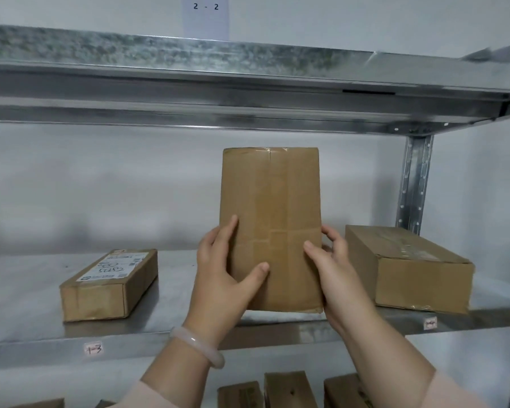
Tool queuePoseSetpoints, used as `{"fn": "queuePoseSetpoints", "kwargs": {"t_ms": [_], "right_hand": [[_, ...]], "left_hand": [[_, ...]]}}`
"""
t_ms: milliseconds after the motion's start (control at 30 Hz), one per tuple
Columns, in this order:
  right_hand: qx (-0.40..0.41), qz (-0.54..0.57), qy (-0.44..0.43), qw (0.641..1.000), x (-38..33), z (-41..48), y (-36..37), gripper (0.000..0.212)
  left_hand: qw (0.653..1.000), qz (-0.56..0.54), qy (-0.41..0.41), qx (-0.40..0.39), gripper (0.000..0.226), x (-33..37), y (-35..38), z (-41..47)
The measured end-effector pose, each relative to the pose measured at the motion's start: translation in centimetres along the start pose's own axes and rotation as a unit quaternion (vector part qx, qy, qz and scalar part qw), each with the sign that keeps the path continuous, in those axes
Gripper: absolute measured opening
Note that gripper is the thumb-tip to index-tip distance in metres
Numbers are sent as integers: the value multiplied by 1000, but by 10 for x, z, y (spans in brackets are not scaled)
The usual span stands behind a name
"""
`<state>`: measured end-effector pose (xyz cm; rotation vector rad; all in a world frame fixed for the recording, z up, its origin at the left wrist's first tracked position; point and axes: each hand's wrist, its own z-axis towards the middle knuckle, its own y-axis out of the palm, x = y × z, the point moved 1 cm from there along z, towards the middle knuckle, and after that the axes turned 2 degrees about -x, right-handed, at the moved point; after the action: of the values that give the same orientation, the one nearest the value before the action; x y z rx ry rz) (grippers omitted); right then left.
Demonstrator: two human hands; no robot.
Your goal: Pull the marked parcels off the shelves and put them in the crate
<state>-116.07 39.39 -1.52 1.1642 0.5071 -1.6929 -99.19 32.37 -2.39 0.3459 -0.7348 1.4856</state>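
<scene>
Head view had me holding a plain brown cardboard parcel (270,207) upright in front of the metal shelf (171,304); whether its lower edge touched the shelf I could not tell. My left hand (224,269) gripped its lower left edge, thumb curled across the front face. My right hand (333,269) clasped the lower right edge, thumb on the front and fingers round the side. A pale bracelet (198,347) sat on my left wrist. At eight o'clock from the parcel a flat box with a white shipping label (109,285) lay on the shelf; at four o'clock lay a bigger taped box (407,269). A tag reading 1-3 (93,348) was stuck to the shelf's front edge at seven o'clock, and a sheet marked 2 - 2 (205,13) hung at twelve o'clock
</scene>
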Motion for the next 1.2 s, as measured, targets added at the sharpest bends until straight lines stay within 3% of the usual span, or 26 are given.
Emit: {"fn": "queuePoseSetpoints", "kwargs": {"t_ms": [133, 300, 400, 500, 667, 733, 867, 1000, 1100, 1200], "right_hand": [[-5, -9, -43, 999, -2, -9, -7, 42], [6, -105, -99, 989, -8, -21, -5, 96], [-21, -70, -107, 992, -14, -26, 3, 113], [-42, -19, -113, 993, -13, -31, 4, 99], [-70, 4, -121, 990, -13, -40, 8, 75], [-86, -1, -122, 989, -13, -43, 11, 69], [-119, -15, -145, 982, -9, -51, 19, 58], [-144, -67, -179, 971, -10, -56, 27, 56], [-146, -116, -200, 962, -13, -57, 32, 54], [-108, -147, -211, 960, -15, -54, 26, 51]], "left_hand": [[998, 61, 0, 0, 87, 5, 0, 1], [995, 55, -69, -50, 101, 18, 4, -1], [993, 43, -92, -65, 114, 25, 3, 3], [993, 23, -85, -77, 108, 27, -3, 6], [998, -42, -5, -39, 61, 24, -3, 2], [999, -25, 24, 3, 53, 24, -4, 0], [999, 15, 45, 21, 64, 28, -10, -1], [994, 85, 56, -48, 110, 31, -12, -4], [992, 99, 64, -39, 106, 30, -16, -5], [999, 0, 30, -14, 95, 26, -22, -6]]}}
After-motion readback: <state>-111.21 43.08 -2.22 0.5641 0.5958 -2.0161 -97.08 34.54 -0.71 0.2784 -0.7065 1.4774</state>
